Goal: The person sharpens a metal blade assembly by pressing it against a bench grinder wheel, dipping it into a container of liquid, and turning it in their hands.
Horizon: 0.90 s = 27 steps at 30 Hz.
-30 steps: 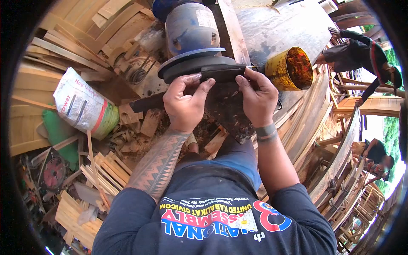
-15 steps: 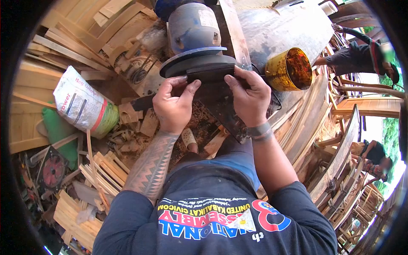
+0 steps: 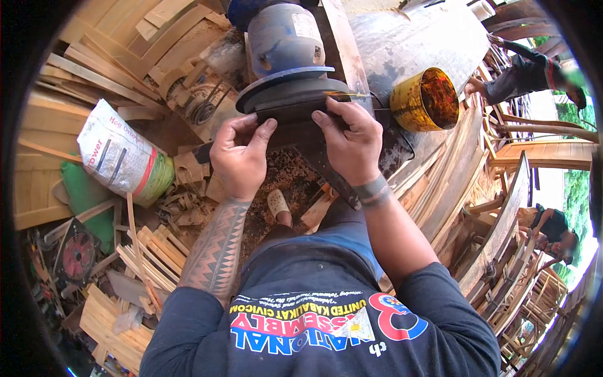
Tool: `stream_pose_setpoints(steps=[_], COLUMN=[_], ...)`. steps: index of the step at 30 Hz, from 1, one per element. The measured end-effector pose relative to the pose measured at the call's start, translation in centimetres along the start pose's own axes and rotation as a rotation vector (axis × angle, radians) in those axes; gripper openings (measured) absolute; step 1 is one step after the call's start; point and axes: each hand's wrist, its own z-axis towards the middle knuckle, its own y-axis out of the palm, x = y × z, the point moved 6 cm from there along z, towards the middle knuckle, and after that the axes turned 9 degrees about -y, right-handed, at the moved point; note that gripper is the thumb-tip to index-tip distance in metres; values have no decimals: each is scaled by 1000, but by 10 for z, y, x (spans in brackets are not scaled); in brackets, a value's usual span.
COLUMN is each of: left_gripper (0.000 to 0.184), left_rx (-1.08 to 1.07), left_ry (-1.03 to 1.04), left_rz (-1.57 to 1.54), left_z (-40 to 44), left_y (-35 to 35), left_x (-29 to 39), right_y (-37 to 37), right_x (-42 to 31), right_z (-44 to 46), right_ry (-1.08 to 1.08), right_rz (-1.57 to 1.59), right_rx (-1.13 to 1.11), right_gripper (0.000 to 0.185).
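Nearest: dark printed shirt, both forearms reaching away from it. Past the knees, a pale perforated shoe on ground strewn with shavings.

Next out, the work. Left hand has the left end of a dark flat piece pinched between thumb and fingers; right hand pinches it toward the right end, thumb on the near side, forefinger over the far edge. The piece lies crosswise between the hands, along the near side of a grey grinding wheel. Contact looks likely, though the meeting line itself is hidden.

Change: over the last second both hands and the piece have slid left together, while the wheel's place is about the same. Grip looks unaltered. Thin orange sparks now streak rightward from beside the right fingertips. Reading: a stretch nearer the piece's right end is now being ground, and the right fingertips are very close to the wheel.

Beyond: blue disc behind the wheel, then the dusty motor. To the right, a stained yellow container; to the left, a white-and-green sack. Far right, a person in dark clothing.
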Motion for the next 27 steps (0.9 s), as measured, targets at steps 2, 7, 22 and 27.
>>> stream_pose_setpoints(steps=[2,7,22,27], left_gripper=[27,27,27,28], left_rx=[4,1,-65,-61], left_ry=[44,72,69,72], left_rz=[34,40,50,60], left_z=[1,2,-2,-5], left_y=[-4,-5,37,55], left_x=[2,0,5,5], right_y=[3,3,-29,-42], right_x=[0,-7,22,38], right_z=[0,1,3,0], right_ry=[-43,-15,54,118], right_rz=[13,2,-23,-2], right_rx=[5,-22,43,76], right_gripper=[26,25,26,26])
